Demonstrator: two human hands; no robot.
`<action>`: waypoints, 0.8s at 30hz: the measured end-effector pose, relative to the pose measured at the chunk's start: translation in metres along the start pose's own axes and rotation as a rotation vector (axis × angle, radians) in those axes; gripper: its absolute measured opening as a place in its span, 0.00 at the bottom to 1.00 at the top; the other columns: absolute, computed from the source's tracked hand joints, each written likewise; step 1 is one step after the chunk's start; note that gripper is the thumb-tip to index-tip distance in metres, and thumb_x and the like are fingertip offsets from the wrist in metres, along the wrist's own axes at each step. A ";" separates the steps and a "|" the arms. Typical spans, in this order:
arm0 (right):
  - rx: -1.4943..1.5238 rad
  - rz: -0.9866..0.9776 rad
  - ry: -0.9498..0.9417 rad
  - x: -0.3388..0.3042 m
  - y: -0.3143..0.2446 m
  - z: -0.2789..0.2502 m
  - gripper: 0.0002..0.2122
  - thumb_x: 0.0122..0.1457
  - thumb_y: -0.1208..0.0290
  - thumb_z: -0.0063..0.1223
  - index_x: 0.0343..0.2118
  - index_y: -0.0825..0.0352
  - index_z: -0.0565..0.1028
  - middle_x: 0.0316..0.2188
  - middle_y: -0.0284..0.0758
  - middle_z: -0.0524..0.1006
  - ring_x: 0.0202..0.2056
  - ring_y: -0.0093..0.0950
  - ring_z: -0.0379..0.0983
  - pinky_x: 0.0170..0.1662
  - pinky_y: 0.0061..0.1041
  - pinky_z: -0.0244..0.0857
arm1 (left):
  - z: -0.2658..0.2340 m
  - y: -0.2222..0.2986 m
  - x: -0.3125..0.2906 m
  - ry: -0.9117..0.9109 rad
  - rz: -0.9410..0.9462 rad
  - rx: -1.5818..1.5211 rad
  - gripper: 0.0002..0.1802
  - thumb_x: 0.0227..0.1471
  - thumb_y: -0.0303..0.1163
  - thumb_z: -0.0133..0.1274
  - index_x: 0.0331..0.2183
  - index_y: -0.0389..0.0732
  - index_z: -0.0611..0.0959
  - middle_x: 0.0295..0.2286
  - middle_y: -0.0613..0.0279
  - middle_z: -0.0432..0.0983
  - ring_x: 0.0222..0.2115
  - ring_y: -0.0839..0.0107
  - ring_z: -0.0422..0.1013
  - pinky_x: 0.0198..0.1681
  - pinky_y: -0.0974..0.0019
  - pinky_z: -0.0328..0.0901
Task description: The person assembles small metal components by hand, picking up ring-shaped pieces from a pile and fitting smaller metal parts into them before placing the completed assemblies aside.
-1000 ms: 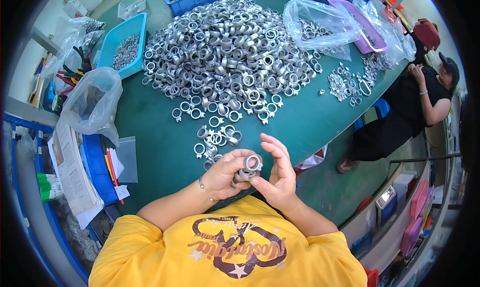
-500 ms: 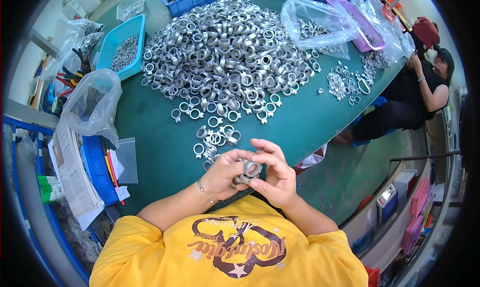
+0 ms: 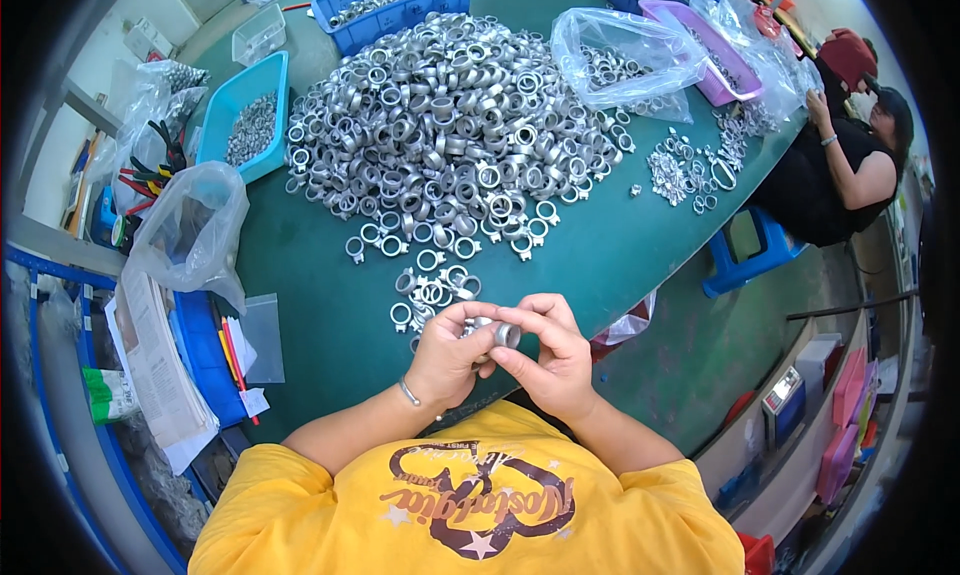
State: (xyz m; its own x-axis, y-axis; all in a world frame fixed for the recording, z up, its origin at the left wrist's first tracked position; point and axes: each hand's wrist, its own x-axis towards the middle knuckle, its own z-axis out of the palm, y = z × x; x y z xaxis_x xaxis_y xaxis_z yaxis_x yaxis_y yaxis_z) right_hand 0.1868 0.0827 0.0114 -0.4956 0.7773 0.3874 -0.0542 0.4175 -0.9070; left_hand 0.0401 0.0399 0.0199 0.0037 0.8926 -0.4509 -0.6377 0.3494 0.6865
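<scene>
Close in front of my chest, both hands meet around grey metal rings (image 3: 508, 336). My left hand (image 3: 448, 355) is closed around them, its fingers curled over the top. From the other side, the thumb and fingers of my right hand (image 3: 552, 360) pinch the outermost ring. How many rings are in my hands I cannot tell, as my fingers cover part of them. Just beyond my left hand lies a small group of loose metal rings (image 3: 432, 293). Behind it rises a large heap of similar rings (image 3: 450, 125), many with small lugs on the rim.
On the green table (image 3: 300, 265), a turquoise tray (image 3: 280, 105) of small parts stands left of the heap. A blue bin (image 3: 400, 15) is behind it, a purple tray (image 3: 745, 85) at the right. Plastic bag (image 3: 190, 220) and pliers (image 3: 155, 170) lie left. A co-worker (image 3: 835, 175) sits at right.
My right fingers have drawn in closer around the ring, and it has turned so its opening faces more to the right. The co-worker's legs have shifted, showing more of a blue stool.
</scene>
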 end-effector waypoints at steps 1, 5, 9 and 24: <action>0.127 0.066 0.043 0.001 -0.001 0.002 0.24 0.43 0.81 0.61 0.46 0.69 0.68 0.44 0.38 0.66 0.42 0.25 0.65 0.44 0.22 0.61 | 0.002 0.002 0.000 0.017 -0.016 -0.029 0.06 0.49 0.26 0.50 0.33 0.41 0.75 0.25 0.62 0.73 0.17 0.81 0.66 0.15 0.81 0.58; 0.494 0.202 0.139 0.003 -0.004 0.007 0.28 0.46 0.84 0.58 0.51 0.71 0.60 0.44 0.40 0.68 0.43 0.25 0.66 0.46 0.23 0.61 | 0.001 0.004 -0.001 0.031 -0.021 -0.057 0.09 0.48 0.29 0.53 0.35 0.41 0.74 0.26 0.63 0.73 0.17 0.82 0.66 0.15 0.81 0.58; 0.499 0.186 0.134 0.004 -0.005 0.006 0.31 0.46 0.84 0.57 0.53 0.70 0.54 0.46 0.41 0.69 0.44 0.25 0.66 0.47 0.22 0.60 | 0.000 0.004 0.000 0.010 -0.016 -0.077 0.09 0.48 0.28 0.54 0.34 0.40 0.74 0.25 0.63 0.73 0.18 0.82 0.67 0.15 0.81 0.58; 0.376 0.293 0.125 0.005 -0.009 -0.001 0.34 0.44 0.83 0.60 0.54 0.73 0.54 0.41 0.42 0.73 0.40 0.22 0.69 0.45 0.20 0.60 | -0.004 0.002 -0.001 -0.028 -0.012 -0.053 0.08 0.49 0.29 0.53 0.33 0.40 0.75 0.29 0.58 0.75 0.20 0.80 0.69 0.15 0.80 0.60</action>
State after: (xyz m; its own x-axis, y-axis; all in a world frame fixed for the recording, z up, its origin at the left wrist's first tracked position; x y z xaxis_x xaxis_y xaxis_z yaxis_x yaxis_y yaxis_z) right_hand 0.1857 0.0828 0.0219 -0.4305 0.8966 0.1033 -0.2487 -0.0078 -0.9686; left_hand 0.0361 0.0385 0.0194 0.0323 0.8964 -0.4421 -0.6773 0.3449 0.6499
